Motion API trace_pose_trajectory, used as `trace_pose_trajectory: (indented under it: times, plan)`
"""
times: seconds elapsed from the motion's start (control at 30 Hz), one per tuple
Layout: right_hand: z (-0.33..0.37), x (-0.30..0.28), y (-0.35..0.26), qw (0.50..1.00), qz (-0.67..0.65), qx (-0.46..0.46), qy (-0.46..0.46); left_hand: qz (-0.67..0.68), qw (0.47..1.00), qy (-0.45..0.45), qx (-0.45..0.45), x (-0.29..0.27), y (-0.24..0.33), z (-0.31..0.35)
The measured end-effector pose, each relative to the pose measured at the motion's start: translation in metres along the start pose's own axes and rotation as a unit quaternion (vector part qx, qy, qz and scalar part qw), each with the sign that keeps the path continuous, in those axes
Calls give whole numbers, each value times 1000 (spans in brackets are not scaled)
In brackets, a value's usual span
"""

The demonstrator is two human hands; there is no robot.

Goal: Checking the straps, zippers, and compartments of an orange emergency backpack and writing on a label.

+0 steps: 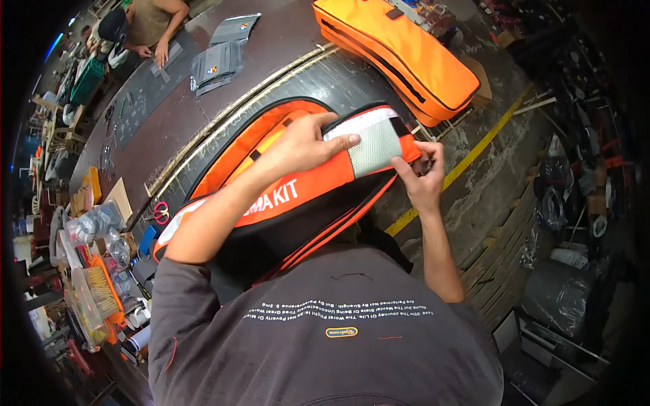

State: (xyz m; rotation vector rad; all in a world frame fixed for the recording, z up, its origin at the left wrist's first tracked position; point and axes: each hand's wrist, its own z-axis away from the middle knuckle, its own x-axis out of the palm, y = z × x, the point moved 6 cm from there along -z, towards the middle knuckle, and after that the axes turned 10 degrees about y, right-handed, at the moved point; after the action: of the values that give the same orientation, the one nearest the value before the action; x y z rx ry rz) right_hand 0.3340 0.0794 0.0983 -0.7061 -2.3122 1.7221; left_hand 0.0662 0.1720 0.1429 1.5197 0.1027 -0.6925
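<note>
An orange and black kit bag (321, 174) with white lettering and reflective silver patches lies against my front at the table's edge. Its top gapes, showing an orange lining (233, 152). My left hand (308, 145) reaches across the bag, fingers curled over its upper rim and thumb resting by the silver mesh patch (374, 145). At the bag's right end, my right hand (425, 177) pinches the corner edge between thumb and fingers. What lies under the right fingertips is partly hidden.
A second orange bag (406, 57) with a black zip sits at the far right. Grey printed pieces (218, 62) lie stacked on the dark table (284, 37). Red-handled scissors (161, 212) and a cluttered bench of supplies are at left. Another person's hand (161, 53) works at far left.
</note>
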Motion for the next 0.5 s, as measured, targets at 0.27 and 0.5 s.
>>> trace_pose_trajectory:
  times: [0.27, 0.5]
  plan:
    - [37, -15, 67, 998, 51, 28, 24, -38, 963, 64, 261, 68, -53, -1]
    - [46, -19, 79, 994, 65, 62, 58, -74, 991, -2, 115, 105, -77, -13]
